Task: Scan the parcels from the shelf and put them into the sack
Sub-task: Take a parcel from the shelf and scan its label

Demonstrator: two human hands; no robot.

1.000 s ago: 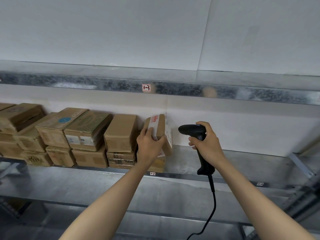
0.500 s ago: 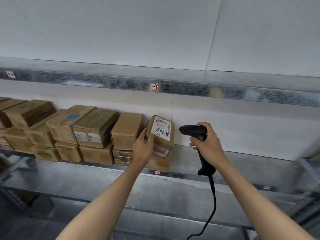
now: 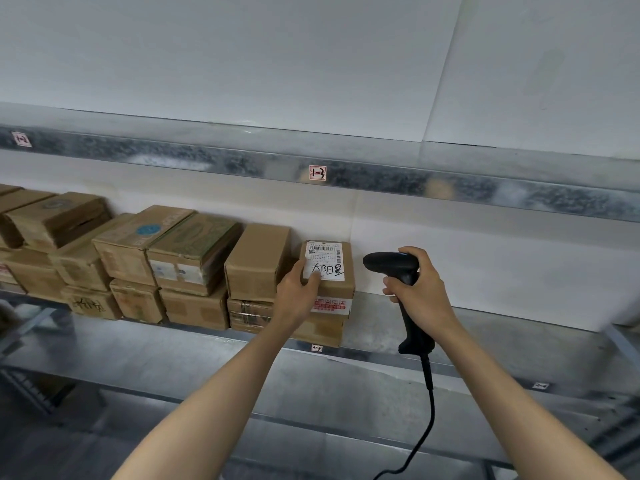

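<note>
While the right hand grips the scanner, the left hand has turned the parcel label-forward (still gripping it).

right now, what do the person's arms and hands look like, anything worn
The left forearm and right forearm are bare to the frame's edge: no sleeves, watch or bracelet show. The left hand and right hand are bare too, without gloves or visible rings.

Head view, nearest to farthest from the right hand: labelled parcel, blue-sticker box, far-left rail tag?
1. Labelled parcel, just left of the right hand.
2. Blue-sticker box, well to the left.
3. Rail tag, far left, up high.
</note>
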